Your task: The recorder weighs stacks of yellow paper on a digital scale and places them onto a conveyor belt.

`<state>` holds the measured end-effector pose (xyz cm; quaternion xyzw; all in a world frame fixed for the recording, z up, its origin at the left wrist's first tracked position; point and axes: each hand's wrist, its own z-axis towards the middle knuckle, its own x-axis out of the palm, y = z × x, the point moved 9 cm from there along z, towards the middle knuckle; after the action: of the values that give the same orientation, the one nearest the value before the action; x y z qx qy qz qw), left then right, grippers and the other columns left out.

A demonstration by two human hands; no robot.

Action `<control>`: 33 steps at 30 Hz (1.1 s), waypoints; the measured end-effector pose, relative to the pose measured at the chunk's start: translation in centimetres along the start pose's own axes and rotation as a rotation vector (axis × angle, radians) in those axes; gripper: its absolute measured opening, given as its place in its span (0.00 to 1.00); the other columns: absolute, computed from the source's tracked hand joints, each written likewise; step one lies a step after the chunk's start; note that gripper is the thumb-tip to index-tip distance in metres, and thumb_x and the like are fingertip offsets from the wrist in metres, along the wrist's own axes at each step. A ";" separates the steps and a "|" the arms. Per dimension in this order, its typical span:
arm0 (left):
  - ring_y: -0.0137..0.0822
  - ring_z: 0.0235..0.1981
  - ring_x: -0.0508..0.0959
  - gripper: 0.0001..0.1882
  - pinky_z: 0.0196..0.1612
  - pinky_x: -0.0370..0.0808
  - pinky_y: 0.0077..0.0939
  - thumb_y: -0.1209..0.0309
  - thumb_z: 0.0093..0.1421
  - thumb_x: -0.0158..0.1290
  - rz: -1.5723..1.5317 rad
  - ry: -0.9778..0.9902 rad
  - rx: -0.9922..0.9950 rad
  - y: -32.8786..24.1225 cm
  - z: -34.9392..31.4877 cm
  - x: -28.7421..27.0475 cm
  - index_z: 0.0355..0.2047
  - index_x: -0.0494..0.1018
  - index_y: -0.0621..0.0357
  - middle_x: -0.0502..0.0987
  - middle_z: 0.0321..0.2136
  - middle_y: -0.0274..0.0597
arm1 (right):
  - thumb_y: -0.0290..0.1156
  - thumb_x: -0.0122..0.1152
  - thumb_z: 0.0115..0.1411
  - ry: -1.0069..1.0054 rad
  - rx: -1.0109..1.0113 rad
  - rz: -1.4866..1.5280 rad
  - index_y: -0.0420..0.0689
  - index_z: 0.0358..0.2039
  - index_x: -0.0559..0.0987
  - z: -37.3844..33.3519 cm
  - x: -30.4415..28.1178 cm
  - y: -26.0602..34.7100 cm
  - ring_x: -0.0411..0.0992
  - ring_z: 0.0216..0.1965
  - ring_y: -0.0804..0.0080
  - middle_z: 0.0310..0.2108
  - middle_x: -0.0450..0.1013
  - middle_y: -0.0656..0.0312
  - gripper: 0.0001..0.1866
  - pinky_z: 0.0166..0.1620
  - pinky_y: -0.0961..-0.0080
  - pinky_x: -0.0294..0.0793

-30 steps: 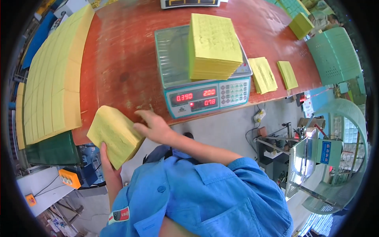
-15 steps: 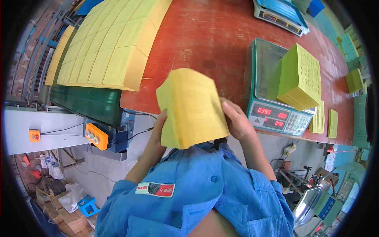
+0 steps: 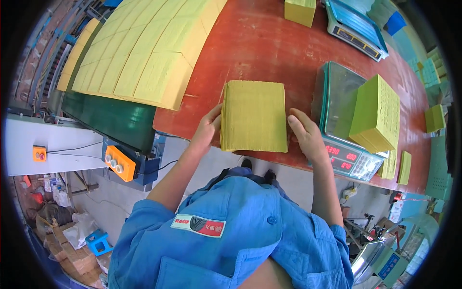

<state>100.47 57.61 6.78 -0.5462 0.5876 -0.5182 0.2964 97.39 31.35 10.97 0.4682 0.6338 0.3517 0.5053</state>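
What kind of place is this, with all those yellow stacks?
Probably a factory or packing workshop. There are rows of yellow stacks that look like paper, a digital scale on the red table, and an orange box with round buttons.

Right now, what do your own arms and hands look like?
They are a person's: the left hand and the right hand wear no gloves. The forearms are bare too, without cables, below blue sleeves that end near the elbows. The sleeves belong to a blue shirt with a white-and-red patch.
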 end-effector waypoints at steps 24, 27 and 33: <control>0.35 0.41 0.77 0.24 0.43 0.74 0.28 0.75 0.62 0.47 0.622 -0.057 0.563 -8.0 -0.8 4.0 0.60 0.66 0.60 0.76 0.43 0.45 | 0.41 0.68 0.58 0.088 -0.266 0.626 0.38 0.66 0.56 0.0 5.5 -1.3 0.60 0.62 0.64 0.61 0.62 0.56 0.43 0.65 0.65 0.57; 0.35 0.50 0.74 0.23 0.52 0.71 0.32 0.74 0.63 0.47 1.042 0.093 0.473 -15.5 -2.1 7.4 0.59 0.67 0.62 0.75 0.48 0.44 | 0.47 0.66 0.57 0.106 -0.101 0.916 0.41 0.64 0.59 -0.3 5.1 -2.7 0.63 0.60 0.63 0.59 0.64 0.57 0.41 0.61 0.61 0.62; 0.42 0.68 0.54 0.52 0.67 0.55 0.37 0.52 0.53 0.62 0.627 0.261 0.220 -19.4 -0.8 5.6 0.69 0.46 0.62 0.51 0.69 0.50 | 0.56 0.63 0.54 0.440 -0.057 1.280 0.46 0.66 0.58 -3.6 7.1 2.4 0.61 0.61 0.54 0.63 0.60 0.53 0.46 0.62 0.52 0.62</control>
<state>104.95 55.12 26.32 -0.2333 0.7002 -0.5279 0.4203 94.10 38.91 11.89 0.6553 0.3103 0.6853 0.0686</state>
